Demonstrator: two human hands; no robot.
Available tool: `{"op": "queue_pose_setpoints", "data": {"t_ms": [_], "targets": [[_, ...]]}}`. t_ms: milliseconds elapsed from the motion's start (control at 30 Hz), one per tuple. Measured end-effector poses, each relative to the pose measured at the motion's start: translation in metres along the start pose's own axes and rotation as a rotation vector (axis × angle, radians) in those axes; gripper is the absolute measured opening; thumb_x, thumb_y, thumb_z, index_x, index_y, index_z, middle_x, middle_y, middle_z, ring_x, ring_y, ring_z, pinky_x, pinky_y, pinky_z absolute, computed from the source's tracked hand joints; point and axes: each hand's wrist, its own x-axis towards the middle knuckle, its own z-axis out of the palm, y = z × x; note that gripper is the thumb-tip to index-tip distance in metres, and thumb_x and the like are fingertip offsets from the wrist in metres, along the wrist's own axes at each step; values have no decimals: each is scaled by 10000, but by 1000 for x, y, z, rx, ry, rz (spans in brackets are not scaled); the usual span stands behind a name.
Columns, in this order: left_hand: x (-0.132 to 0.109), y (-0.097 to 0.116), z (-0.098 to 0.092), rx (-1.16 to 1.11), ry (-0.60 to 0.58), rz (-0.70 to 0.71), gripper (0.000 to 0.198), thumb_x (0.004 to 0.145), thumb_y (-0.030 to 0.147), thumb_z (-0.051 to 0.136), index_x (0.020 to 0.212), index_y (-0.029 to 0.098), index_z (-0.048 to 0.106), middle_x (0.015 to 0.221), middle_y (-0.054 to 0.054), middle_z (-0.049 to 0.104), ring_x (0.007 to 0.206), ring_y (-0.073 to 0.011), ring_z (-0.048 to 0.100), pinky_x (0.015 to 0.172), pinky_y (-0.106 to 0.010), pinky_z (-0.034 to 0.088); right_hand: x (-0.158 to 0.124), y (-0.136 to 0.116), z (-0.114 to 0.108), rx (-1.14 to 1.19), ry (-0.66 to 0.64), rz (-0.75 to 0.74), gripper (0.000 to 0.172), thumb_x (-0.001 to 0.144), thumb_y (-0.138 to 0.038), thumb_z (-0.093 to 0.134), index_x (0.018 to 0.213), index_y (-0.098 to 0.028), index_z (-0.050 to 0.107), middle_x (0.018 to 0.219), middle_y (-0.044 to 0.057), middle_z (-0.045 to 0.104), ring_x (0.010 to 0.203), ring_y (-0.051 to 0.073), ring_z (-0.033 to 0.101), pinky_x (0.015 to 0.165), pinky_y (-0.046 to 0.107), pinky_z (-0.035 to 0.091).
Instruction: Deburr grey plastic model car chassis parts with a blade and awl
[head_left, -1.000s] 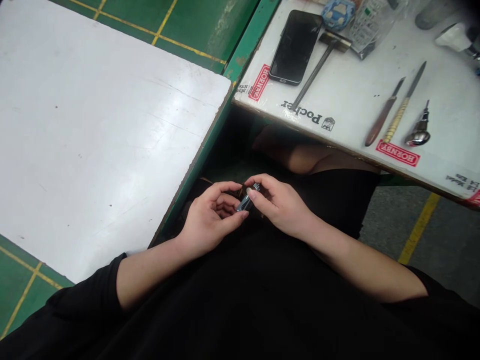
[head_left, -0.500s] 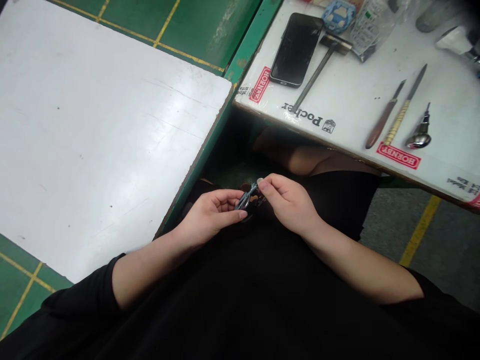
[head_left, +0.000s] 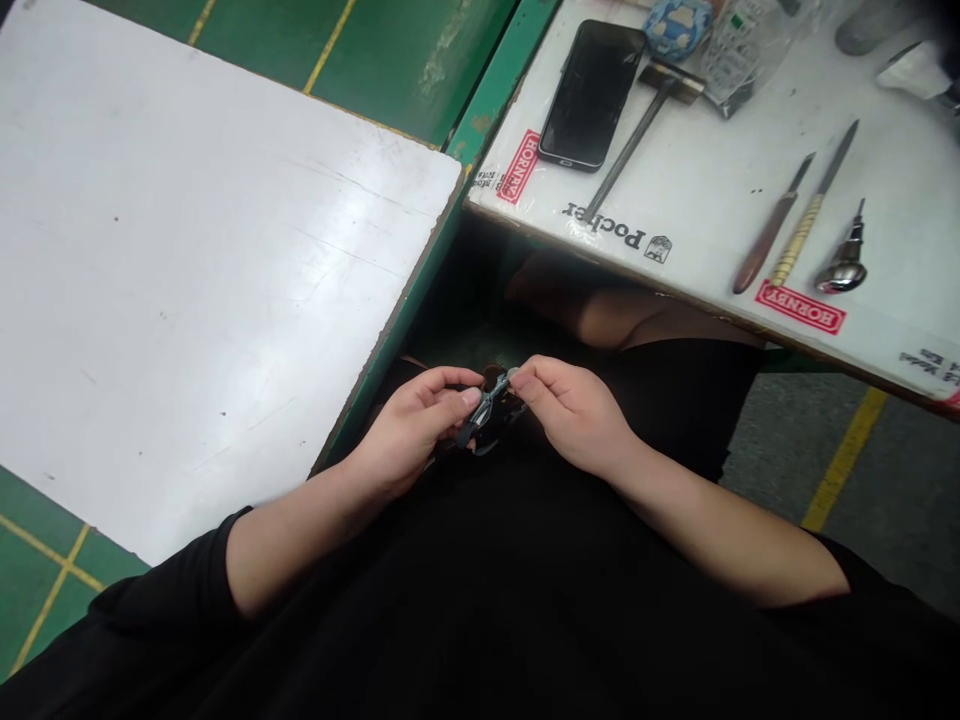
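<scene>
Above my lap, a small, slender grey-blue part (head_left: 486,408) with a dark lower end slants between my two hands. My right hand (head_left: 574,408) pinches its upper end between thumb and forefinger. Closed round its lower side is my left hand (head_left: 418,418), with the thumb and curled fingers against the part. Exactly what the part is, I cannot make out; fingers cover some of it and it is small.
A white board (head_left: 195,290) lies at left on a green surface. The table at right bears a phone (head_left: 592,95), a small hammer (head_left: 637,135), a brown-handled blade (head_left: 772,225), a file with a wrapped handle (head_left: 814,210), a metal-knobbed tool (head_left: 844,262) and a plastic bag (head_left: 742,55).
My left thumb has shifted up along the grey-blue part, exposing its dark lower end. My right hand has moved slightly down and left, still pinching the upper end.
</scene>
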Motion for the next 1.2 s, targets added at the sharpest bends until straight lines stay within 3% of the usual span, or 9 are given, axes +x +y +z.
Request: {"op": "queue_pose_setpoints", "data": {"t_ms": [167, 467, 733, 867, 1033, 1133, 1167, 1200], "targets": [[2, 0, 1, -58, -26, -25, 483, 872, 438, 1108, 1176, 154, 862, 902, -42, 840, 721, -148, 752, 678, -278, 690, -2, -1, -1, 46, -7, 7, 727, 1137, -896, 604, 852, -239, 727, 763, 1, 678, 703, 176, 605, 659, 341, 426], [0, 4, 2, -111, -49, -25, 393, 914, 385, 1071, 1162, 156, 870, 890, -45, 840, 714, -145, 762, 693, -263, 687, 0, 3, -1, 179, 8, 107, 711, 1084, -900, 703, 798, -250, 666, 719, -1, 593, 693, 179, 526, 612, 337, 384], [-1, 5, 0, -186, -39, 34, 524, 808, 195, 1123, 1268, 179, 872, 989, -40, 870, 785, -127, 786, 804, -246, 664, 4, 5, 1, 569, 11, 301, 696, 933, -867, 921, 793, -221, 703, 636, -59, 440, 562, 100, 305, 516, 297, 203], [0, 7, 0, -187, -43, 29, 563, 831, 222, 1116, 1339, 176, 878, 930, -34, 850, 734, -112, 741, 758, -233, 630, 6, 2, -4, 639, 42, 288, 594, 878, -749, 1035, 983, -206, 818, 734, -32, 619, 558, 81, 405, 490, 244, 255], [2, 7, 0, -205, -58, -9, 641, 801, 272, 1143, 1383, 209, 882, 996, -52, 863, 818, -151, 772, 826, -279, 656, 8, 0, -18, 592, -64, 229, 485, 908, -626, 1051, 1065, -215, 847, 831, 3, 766, 539, 106, 564, 452, 246, 433], [-4, -2, 0, -149, -68, -10, 725, 745, 362, 1175, 1400, 261, 879, 1273, -123, 889, 1076, -260, 819, 879, -328, 663, 10, -11, -40, 513, -12, 217, 506, 879, -651, 1060, 1030, -211, 859, 765, 0, 762, 474, 113, 581, 423, 257, 451], [-4, -9, -2, -116, -26, -18, 707, 707, 422, 1187, 1330, 261, 896, 1244, -128, 891, 1063, -278, 816, 815, -325, 649, 13, -16, -53, 508, 39, 214, 529, 841, -665, 1080, 1008, -213, 864, 754, 2, 759, 452, 116, 576, 406, 259, 432], [-1, -16, -5, -62, 24, -32, 673, 774, 541, 1140, 1335, 268, 888, 1250, -130, 885, 1046, -274, 810, 779, -324, 629, 18, -23, -69, 484, 105, 173, 544, 825, -691, 1080, 989, -218, 866, 759, 5, 754, 442, 116, 566, 390, 262, 418]]}}
